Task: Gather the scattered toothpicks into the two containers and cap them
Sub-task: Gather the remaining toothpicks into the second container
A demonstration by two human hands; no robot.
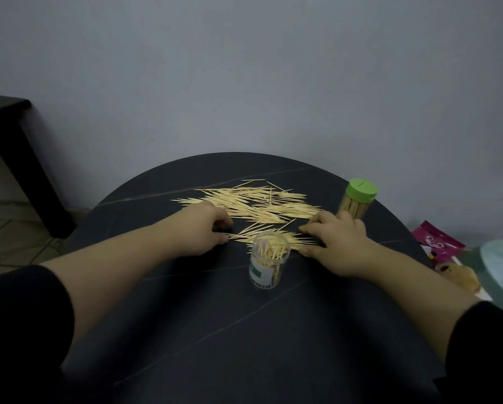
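Black sleeves (23, 316) frame the near edge of the view, and 2 bare forearms reach forward over the round dark table (244, 345). Just beyond them stands the clear container (269, 260), upright and uncapped, with toothpicks standing loosely inside and a white and green label on its side. Directly behind it lies a small bundle of toothpicks (262, 235), running left to right between the hands. The left hand (206, 228) rests at the bundle's left end with its fingers curled under and its thumb at the tips; whether it actually pinches any cannot be told. The right hand (334, 243) lies at the bundle's right end, forefinger and thumb stretched out flat on either side of the tips, holding nothing. Farther back, the main scatter of toothpicks (253, 201) spreads across the table. The second container (358, 202), full and wearing a green cap, stands just behind the right hand. A pink packet (436, 240) lies off the table's right edge.
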